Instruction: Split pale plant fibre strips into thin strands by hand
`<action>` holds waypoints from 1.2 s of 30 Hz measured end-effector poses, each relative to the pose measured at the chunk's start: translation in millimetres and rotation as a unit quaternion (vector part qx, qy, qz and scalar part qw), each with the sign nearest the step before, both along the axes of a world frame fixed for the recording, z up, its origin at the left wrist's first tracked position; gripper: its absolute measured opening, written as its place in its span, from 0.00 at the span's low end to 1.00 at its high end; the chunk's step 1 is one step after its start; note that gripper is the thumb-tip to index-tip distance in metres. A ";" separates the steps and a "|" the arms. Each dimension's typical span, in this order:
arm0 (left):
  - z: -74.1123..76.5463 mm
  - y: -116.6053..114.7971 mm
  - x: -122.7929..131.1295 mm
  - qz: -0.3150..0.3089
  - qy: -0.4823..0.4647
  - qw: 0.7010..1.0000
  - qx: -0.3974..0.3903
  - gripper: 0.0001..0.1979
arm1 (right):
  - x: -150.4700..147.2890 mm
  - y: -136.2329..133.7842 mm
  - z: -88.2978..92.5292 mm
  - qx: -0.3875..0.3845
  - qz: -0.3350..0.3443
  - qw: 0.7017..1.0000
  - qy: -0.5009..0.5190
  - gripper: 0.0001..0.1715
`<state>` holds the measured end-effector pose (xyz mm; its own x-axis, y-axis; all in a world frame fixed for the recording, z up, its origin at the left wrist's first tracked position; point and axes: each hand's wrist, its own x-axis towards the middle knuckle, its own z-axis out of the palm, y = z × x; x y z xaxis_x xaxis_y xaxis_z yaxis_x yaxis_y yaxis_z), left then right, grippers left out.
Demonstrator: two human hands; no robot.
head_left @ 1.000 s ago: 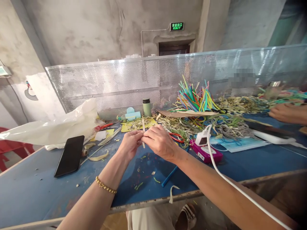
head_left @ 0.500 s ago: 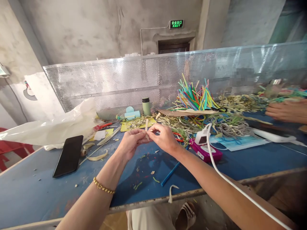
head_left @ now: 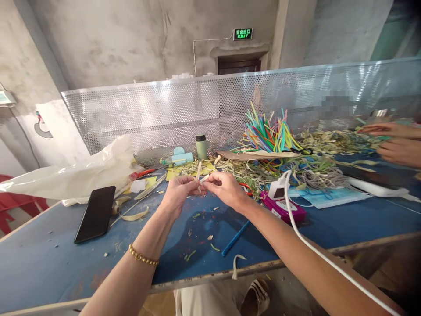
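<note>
Above the blue table (head_left: 184,259), near its middle, my two hands meet at the fingertips. A narrow, pale, flat strip (head_left: 199,170), like dried leaf or straw, stands upright in the pinch of my left hand (head_left: 178,194). My right hand (head_left: 227,189) is closed in a pinch on a second pale strip end (head_left: 204,178), slanting up to the right. Whether the two ends belong to one folded strip I cannot tell; the fingers hide where they cross. Below the hands lie small scraps and a thin blue stick (head_left: 235,239).
At left lie a black phone (head_left: 95,214) and a plastic bag (head_left: 98,169). A green bottle (head_left: 201,148) stands behind. Coloured strips (head_left: 268,131) and dried straw fill the back right. A white cable (head_left: 315,254) passes over my right forearm. Another person's hands (head_left: 399,142) work at far right.
A second pale strip end now shows slanting at my right fingertips, and the upright strip leans slightly. The other person's hands at far right have shifted.
</note>
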<state>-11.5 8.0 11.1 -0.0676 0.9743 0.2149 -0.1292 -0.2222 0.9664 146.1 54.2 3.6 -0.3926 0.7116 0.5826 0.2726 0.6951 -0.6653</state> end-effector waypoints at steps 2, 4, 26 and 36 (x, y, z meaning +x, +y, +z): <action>0.9 -0.4 -0.1 0.029 0.024 0.999 0.009 0.07 | 1.5 0.1 0.0 0.007 -0.008 1.000 -0.008 0.07; 1.1 -0.4 -0.5 0.051 0.031 0.998 0.018 0.06 | 1.9 -0.8 0.2 0.003 -0.007 1.000 -0.009 0.07; -2.7 -0.8 3.9 0.033 0.118 0.992 0.039 0.05 | 2.8 -7.5 4.0 0.213 -0.038 0.976 0.006 0.03; 1.7 -7.9 2.8 -0.029 0.203 0.977 0.052 0.05 | 6.6 -5.9 6.4 0.242 -0.040 0.968 -0.051 0.05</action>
<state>-8.7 0.2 12.8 0.0989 0.9455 0.3101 0.2455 -0.3252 0.9132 152.6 48.3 10.0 -0.4201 0.3961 0.8165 0.3851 0.8925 -0.2348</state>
